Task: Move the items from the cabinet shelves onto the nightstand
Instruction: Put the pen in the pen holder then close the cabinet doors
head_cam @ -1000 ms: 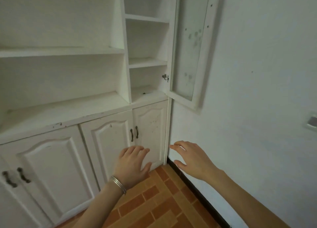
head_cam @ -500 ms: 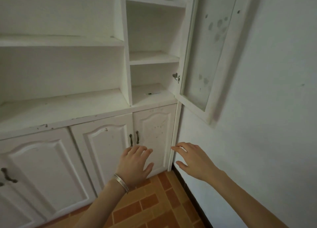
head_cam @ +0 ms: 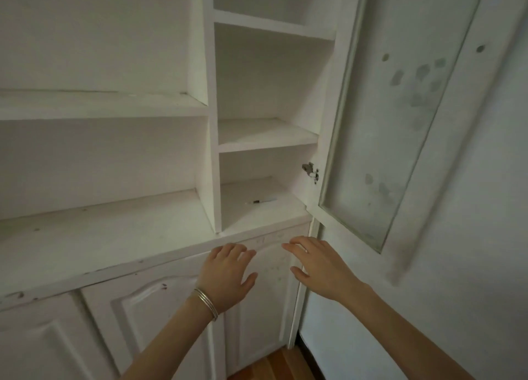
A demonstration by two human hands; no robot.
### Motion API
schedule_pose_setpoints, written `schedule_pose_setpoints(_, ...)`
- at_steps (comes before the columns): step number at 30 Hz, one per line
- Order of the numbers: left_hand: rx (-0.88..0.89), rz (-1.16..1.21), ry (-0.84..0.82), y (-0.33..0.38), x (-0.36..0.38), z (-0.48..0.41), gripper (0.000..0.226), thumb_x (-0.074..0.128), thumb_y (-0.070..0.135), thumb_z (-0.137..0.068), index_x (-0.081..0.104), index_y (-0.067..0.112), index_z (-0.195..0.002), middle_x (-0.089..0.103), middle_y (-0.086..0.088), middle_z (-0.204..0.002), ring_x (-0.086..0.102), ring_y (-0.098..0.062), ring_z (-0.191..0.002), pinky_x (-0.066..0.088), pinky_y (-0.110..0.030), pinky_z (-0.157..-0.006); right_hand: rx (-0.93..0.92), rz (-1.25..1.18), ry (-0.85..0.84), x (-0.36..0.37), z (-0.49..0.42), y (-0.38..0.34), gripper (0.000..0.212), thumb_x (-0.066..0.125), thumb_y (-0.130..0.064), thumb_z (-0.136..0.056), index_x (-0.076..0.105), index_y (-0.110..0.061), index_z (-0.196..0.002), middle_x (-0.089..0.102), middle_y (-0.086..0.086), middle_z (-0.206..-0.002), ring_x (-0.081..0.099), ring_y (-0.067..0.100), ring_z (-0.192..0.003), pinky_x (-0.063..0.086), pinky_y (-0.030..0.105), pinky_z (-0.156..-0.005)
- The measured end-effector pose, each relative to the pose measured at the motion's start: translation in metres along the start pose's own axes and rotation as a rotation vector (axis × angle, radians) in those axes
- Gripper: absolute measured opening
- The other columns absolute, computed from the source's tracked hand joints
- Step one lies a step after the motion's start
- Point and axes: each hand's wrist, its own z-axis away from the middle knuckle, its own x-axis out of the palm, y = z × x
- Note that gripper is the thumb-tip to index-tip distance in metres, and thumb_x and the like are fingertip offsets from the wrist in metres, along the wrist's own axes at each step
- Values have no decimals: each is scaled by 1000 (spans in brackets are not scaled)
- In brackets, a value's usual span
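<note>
Both hands are raised in front of a white cabinet [head_cam: 205, 65], palms away from the camera. The left hand [head_cam: 225, 276] is spread, fingers straight and apart, holding nothing; its fingertips lie just under the front edge of the wide lower shelf [head_cam: 114, 236]. A bracelet [head_cam: 206, 303] of thin metal bands sits on its wrist. The right hand [head_cam: 320, 268] is also wide and empty, fingers stretched toward the left, thumb hanging below. The 2 hands are near each other but apart, both before the lower door [head_cam: 274, 299].

The only item in sight is a small pen-like thing [head_cam: 261, 201], too blurred to name surely. It lies flat in the bottom compartment of the narrow right column, above both hands and apart from them. The 2 compartments above it hold nothing visible.

A glass door [head_cam: 400, 122], stained with spots, stands swung open to the right, hung on a metal hinge [head_cam: 310, 171]. Brown floor [head_cam: 285, 364] shows at the bottom, beside the wall [head_cam: 457, 265].
</note>
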Motion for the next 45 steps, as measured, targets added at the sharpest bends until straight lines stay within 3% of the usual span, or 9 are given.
schedule_pose_setpoints(12, -42, 56, -64, -77, 69, -47, 46, 44, 46, -73, 69, 21, -101, 67, 3, -94, 65, -17, -84, 53, -30, -68, 7, -20, -146, 62, -110, 50, 49, 43, -32, -95, 32, -20, -142, 37, 3, -142, 36, 20, -127, 28, 32, -101)
schedule_pose_setpoints(29, -39, 26, -178, -124, 187, -191, 45, 41, 46, -68, 68, 22, -96, 67, 2, -91, 64, -18, -81, 53, -31, -63, -102, 15, -220, 156, -286, 180, 47, 44, -27, -95, 35, -18, -140, 39, 3, -141, 40, 20, -124, 34, 32, -96)
schedule_pose_setpoints(38, -65, 9, -187, -141, 227, -203, 45, 43, 48, -70, 65, 23, -99, 66, 4, -93, 63, -16, -81, 52, -28, -64, -202, -48, -252, 204, -364, 206, 41, 43, -19, -96, 43, -17, -136, 44, 4, -137, 44, 23, -118, 38, 34, -89)
schedule_pose_setpoints(45, -109, 18, -170, -146, 233, -198, 43, 46, 47, -69, 61, 23, -102, 64, 4, -96, 62, -16, -85, 52, -26, -67, -288, -12, -248, 225, -394, 200, 19, 46, -24, -93, 55, -12, -105, 55, 7, -110, 52, 24, -97, 43, 36, -76)
